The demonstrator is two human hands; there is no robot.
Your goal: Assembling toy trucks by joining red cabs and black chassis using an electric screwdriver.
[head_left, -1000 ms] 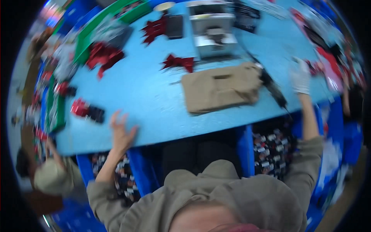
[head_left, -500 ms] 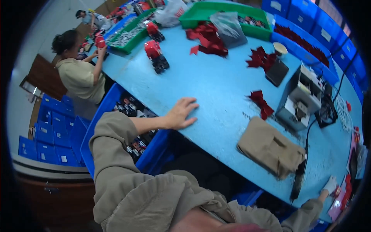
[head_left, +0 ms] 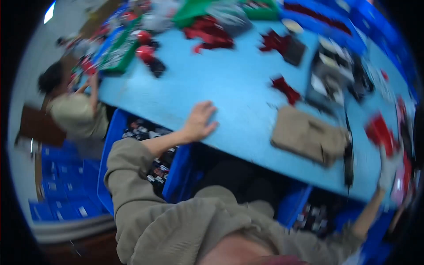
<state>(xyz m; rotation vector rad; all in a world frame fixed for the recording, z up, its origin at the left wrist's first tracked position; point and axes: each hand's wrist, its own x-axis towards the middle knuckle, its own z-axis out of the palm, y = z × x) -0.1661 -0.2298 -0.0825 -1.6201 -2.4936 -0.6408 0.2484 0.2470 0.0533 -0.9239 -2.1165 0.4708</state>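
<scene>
While the right hand (head_left: 389, 168) grips a blurred red item (head_left: 380, 132), left hand (head_left: 199, 122) spread on blue table (head_left: 243, 119)

The left grip (head_left: 200, 123) lies palm-down, spread; the outstretched, gloved right grip (head_left: 388, 168) is pinching.

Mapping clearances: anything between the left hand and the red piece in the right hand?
Yes: the tan pad lies between the left hand and the red piece in the gloved right hand, with the black tool along its right edge.
</scene>
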